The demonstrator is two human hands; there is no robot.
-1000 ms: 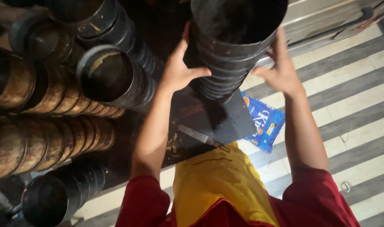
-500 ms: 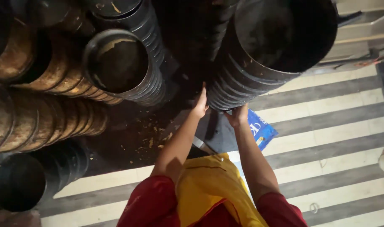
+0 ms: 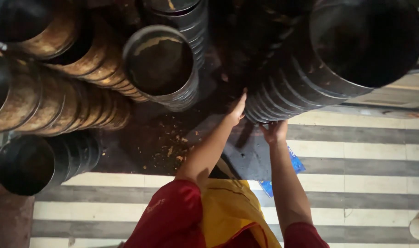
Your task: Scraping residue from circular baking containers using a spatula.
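Two bare hands are pressed against the bottom of a tall stack of dark nested metal tins, which is tilted up toward the camera above the striped floor. The left hand is laid open and flat against the stack's lower left side; the right hand is cupped beneath its base, fingers curled upward. Left of that stack, a second dark stack is seen, then rusty brown stacks. A blue packet is partly hidden below the held stack.
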